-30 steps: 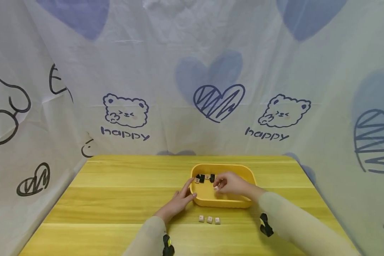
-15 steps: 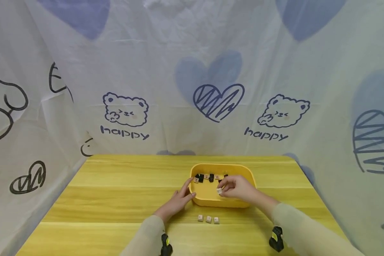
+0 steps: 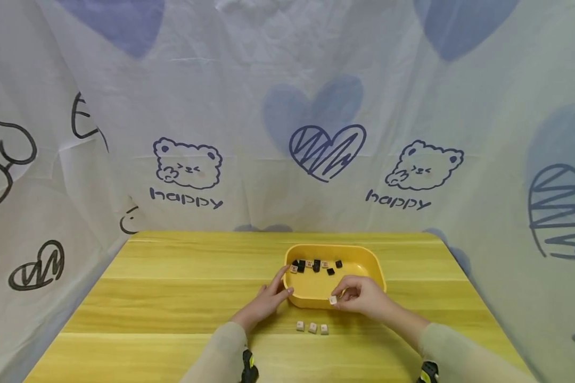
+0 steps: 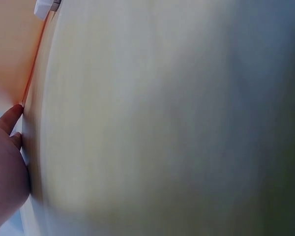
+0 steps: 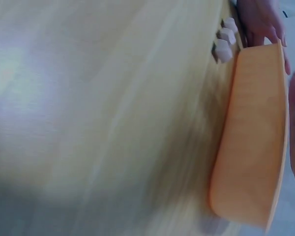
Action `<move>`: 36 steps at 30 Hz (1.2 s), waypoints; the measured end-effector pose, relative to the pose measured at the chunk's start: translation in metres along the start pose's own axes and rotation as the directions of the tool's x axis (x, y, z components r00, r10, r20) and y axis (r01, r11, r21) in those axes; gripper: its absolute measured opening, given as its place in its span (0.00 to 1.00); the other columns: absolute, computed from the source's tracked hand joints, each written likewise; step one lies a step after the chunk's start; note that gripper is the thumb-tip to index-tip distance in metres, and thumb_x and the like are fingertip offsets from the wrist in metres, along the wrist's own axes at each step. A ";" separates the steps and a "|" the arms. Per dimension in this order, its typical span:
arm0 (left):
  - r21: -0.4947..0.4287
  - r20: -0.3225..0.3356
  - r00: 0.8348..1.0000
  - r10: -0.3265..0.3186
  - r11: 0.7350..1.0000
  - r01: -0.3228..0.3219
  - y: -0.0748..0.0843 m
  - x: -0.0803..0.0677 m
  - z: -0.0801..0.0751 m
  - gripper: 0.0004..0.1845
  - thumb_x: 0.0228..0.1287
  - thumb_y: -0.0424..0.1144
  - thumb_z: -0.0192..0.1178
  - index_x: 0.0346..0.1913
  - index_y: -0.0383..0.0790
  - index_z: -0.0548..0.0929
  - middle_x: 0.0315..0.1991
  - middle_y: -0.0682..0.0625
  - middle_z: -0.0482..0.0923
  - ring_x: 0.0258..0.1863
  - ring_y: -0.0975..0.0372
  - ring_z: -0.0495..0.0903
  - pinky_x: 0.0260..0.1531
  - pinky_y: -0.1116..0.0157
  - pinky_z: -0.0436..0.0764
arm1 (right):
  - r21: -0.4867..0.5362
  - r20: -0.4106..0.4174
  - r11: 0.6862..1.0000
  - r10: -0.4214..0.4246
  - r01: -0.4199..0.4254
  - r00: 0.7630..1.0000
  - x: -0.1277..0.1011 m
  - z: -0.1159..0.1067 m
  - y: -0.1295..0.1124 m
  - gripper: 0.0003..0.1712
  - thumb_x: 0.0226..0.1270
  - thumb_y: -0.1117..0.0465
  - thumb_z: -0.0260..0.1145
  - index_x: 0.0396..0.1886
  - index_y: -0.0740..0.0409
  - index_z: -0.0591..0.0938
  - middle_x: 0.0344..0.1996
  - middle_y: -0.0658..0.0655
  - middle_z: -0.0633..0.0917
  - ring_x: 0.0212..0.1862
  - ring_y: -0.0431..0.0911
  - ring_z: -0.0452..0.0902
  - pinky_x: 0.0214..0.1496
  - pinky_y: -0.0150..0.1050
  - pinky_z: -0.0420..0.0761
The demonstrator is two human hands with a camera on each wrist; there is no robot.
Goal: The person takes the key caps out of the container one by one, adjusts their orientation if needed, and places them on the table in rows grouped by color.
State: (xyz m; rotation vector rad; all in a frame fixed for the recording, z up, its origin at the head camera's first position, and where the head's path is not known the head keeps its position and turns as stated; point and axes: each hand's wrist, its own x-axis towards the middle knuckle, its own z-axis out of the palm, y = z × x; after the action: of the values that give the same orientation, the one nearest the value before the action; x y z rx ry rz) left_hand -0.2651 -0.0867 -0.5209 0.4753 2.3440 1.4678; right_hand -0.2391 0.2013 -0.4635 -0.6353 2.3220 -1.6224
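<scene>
The right hand [image 3: 364, 298] pinched a small pale keycap [image 3: 333, 300] between thumb and fingertips, just over the near rim of the yellow tray [image 3: 369, 260]. The left hand [image 3: 268, 300] lay with fingers straight against the tray's left wall, gripping nothing. Inside the tray, along its far side, sat a scatter of black and pale keycaps [image 3: 316, 265]. Three more pale keycaps [image 3: 312, 327] stood in a row on the wooden table [image 3: 172, 298], just in front of the tray.
</scene>
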 end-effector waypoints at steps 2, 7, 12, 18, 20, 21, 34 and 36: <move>-0.003 0.001 1.000 -0.007 1.000 0.007 0.001 0.000 -0.001 0.35 0.77 0.51 0.45 0.79 0.57 0.42 0.72 0.32 0.56 0.72 0.43 0.53 0.68 0.43 0.26 | -0.035 -0.012 0.999 -0.012 0.011 1.000 -0.004 -0.001 0.002 0.11 0.54 0.68 0.76 0.38 0.62 0.87 0.32 0.59 0.83 0.30 0.43 0.79 0.32 0.34 0.81; -0.020 0.007 1.000 -0.013 1.000 0.013 0.005 0.000 -0.003 0.36 0.77 0.51 0.46 0.79 0.56 0.42 0.72 0.32 0.56 0.72 0.44 0.53 0.68 0.43 0.25 | -0.036 -0.022 0.999 0.035 -0.036 0.999 -0.017 0.001 0.010 0.11 0.54 0.68 0.76 0.38 0.62 0.87 0.28 0.55 0.84 0.26 0.40 0.74 0.27 0.29 0.76; -0.025 0.009 1.000 -0.015 1.000 0.015 0.006 -0.001 -0.005 0.36 0.77 0.50 0.46 0.79 0.55 0.42 0.71 0.31 0.56 0.72 0.44 0.53 0.68 0.43 0.25 | -0.018 -0.015 0.995 0.103 -0.103 0.995 -0.027 0.009 0.018 0.11 0.52 0.67 0.76 0.37 0.62 0.87 0.27 0.54 0.84 0.23 0.38 0.71 0.24 0.27 0.72; -0.041 0.020 0.999 -0.043 0.998 0.044 0.005 -0.001 -0.004 0.36 0.77 0.51 0.46 0.79 0.57 0.41 0.72 0.32 0.55 0.73 0.45 0.50 0.68 0.44 0.24 | -0.023 -0.020 0.989 0.145 -0.146 0.989 -0.030 0.020 0.025 0.12 0.50 0.68 0.77 0.36 0.62 0.87 0.28 0.54 0.84 0.23 0.38 0.71 0.23 0.26 0.71; -0.044 0.025 0.999 -0.043 0.998 0.045 0.004 -0.002 -0.003 0.36 0.77 0.52 0.46 0.79 0.58 0.41 0.73 0.33 0.54 0.73 0.45 0.50 0.68 0.44 0.24 | -0.030 -0.022 0.988 0.150 -0.151 0.988 -0.031 0.023 0.028 0.11 0.50 0.68 0.77 0.35 0.63 0.87 0.27 0.53 0.84 0.23 0.38 0.71 0.22 0.26 0.71; -0.044 0.028 0.999 -0.043 0.998 0.044 0.004 -0.002 -0.003 0.36 0.77 0.52 0.46 0.79 0.58 0.41 0.73 0.33 0.54 0.73 0.45 0.50 0.68 0.44 0.24 | -0.029 -0.020 0.988 0.150 -0.151 0.988 -0.031 0.025 0.030 0.11 0.50 0.68 0.77 0.35 0.63 0.86 0.27 0.53 0.84 0.23 0.38 0.71 0.22 0.26 0.71; -0.017 0.014 1.000 -0.024 1.000 0.024 0.001 -0.001 0.000 0.35 0.77 0.51 0.46 0.79 0.57 0.42 0.72 0.32 0.56 0.72 0.44 0.53 0.68 0.44 0.25 | -0.043 -0.026 0.984 0.171 -0.172 0.985 -0.028 0.035 0.040 0.10 0.49 0.71 0.76 0.32 0.67 0.86 0.25 0.51 0.82 0.28 0.42 0.75 0.28 0.29 0.76; -0.021 0.014 1.000 -0.028 0.999 0.028 0.001 -0.001 -0.001 0.35 0.77 0.51 0.46 0.79 0.58 0.42 0.72 0.32 0.56 0.73 0.44 0.52 0.68 0.44 0.25 | -0.061 -0.036 0.984 0.168 -0.170 0.985 -0.027 0.035 0.040 0.10 0.49 0.70 0.76 0.33 0.66 0.86 0.25 0.51 0.81 0.28 0.42 0.75 0.27 0.29 0.76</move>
State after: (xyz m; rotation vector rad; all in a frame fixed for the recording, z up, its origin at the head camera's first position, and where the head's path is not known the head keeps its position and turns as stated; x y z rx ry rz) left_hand -0.2647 -0.0869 -0.5196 0.4439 2.3129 1.4701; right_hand -0.2086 0.1971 -0.5147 -0.4147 2.3857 -1.4987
